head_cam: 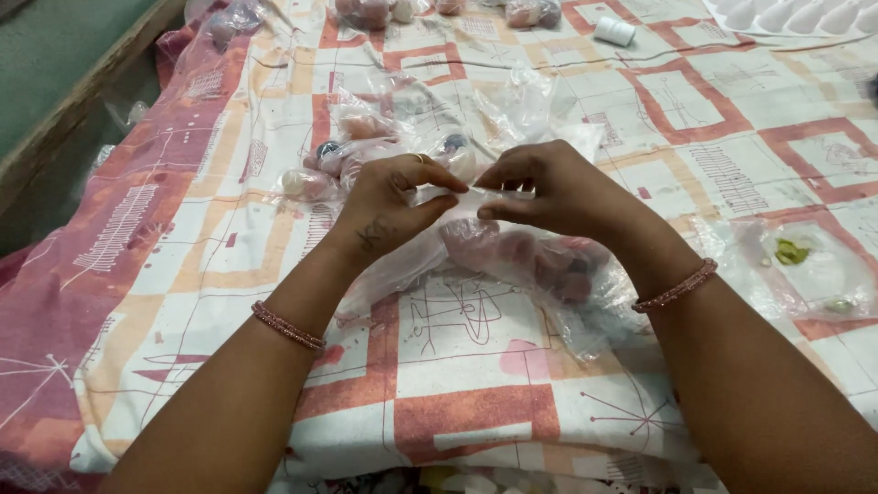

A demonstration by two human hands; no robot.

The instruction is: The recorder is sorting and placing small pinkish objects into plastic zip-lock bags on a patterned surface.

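My left hand (391,206) and my right hand (560,190) meet at the middle of the view, both pinching the top edge of a clear plastic bag (512,261). The bag hangs below my fingers and holds several rounded pinkish and dark stones. Each wrist wears a pink beaded bracelet. Just beyond my hands lie more small clear bags of stones (366,151) on the patterned cloth (229,229).
A white egg-shaped mould tray (796,14) sits at the far right corner, with a small white roll (614,30) beside it. A clear bag with green bits (805,265) lies at the right. More stone bags (530,11) lie at the far edge. A wooden edge (82,101) runs along the left.
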